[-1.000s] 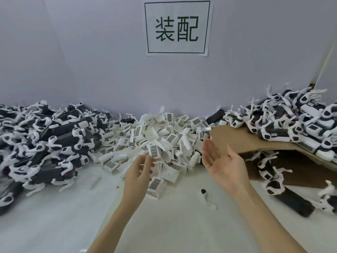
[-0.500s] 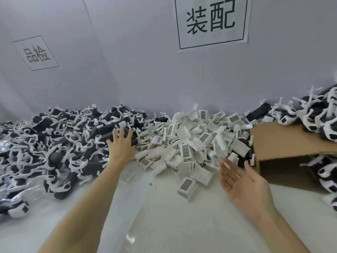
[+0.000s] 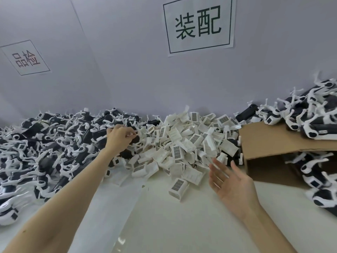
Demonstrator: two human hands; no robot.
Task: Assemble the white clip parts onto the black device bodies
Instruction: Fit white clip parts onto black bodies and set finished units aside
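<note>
While the left hand reaches far into the heap of black device bodies on the left, its fingers curl around one dark body at the heap's right edge, just beside the pile of white clip parts at the far centre. The right hand hovers near that pile with palm turned up and fingers spread, holding nothing. A cardboard box lies on the right of the white table, with more black-and-white bodies on it.

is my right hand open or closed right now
Open. The right hand hovers palm-up with fingers spread and straight, holding nothing, just short of the white clip pile.
</note>
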